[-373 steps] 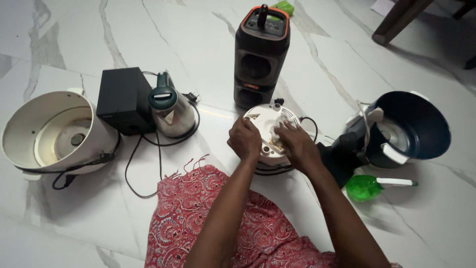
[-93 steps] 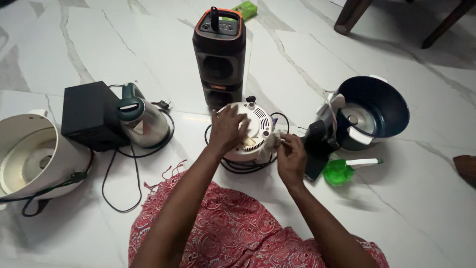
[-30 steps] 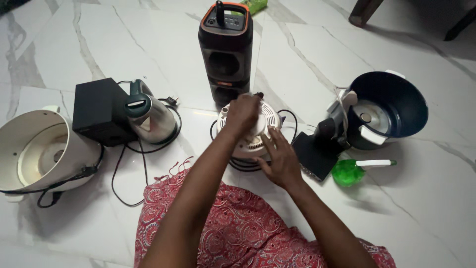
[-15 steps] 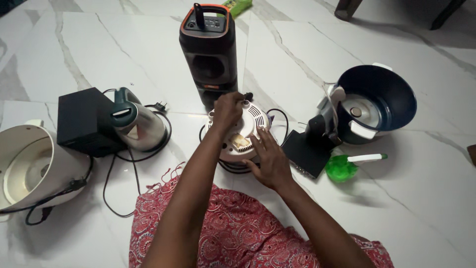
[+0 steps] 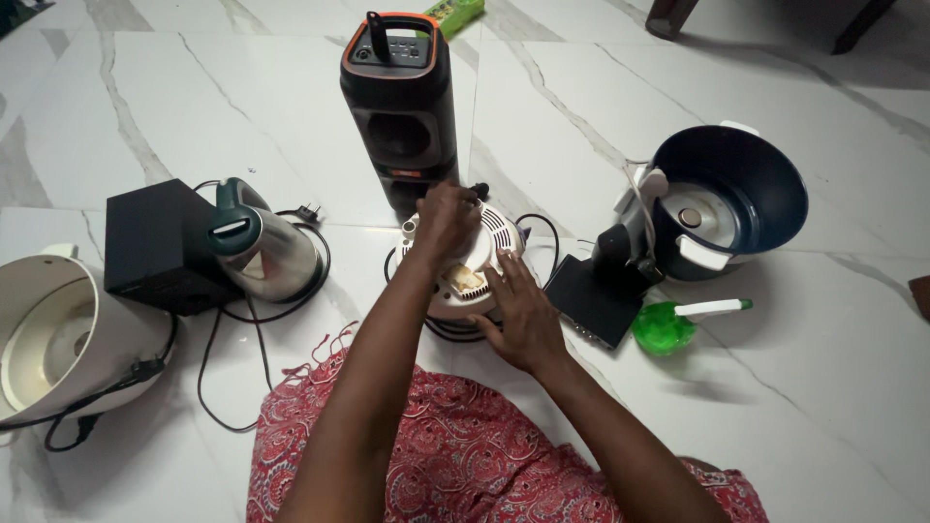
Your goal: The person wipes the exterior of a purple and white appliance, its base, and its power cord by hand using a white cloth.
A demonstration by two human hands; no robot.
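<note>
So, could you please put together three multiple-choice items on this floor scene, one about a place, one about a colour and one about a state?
1. Where does the steel kettle stand?
A. Right of the black box
B. Inside the white cooker shell
C. Behind the tall speaker

2. What colour is the scrub brush head beside the dark blue cooker shell?
A. Red
B. Green
C. Yellow

3. How is the right hand placed?
A. Fingers spread against the round white appliance base
B. Closed round the kettle handle
C. Resting flat on the floor tiles

Answers:
1 A, the kettle sits against the box's right side.
2 B, the brush head is bright green with a white handle.
3 A, its fingers lie open on the base's near right side, while the left hand rests on top.
</note>
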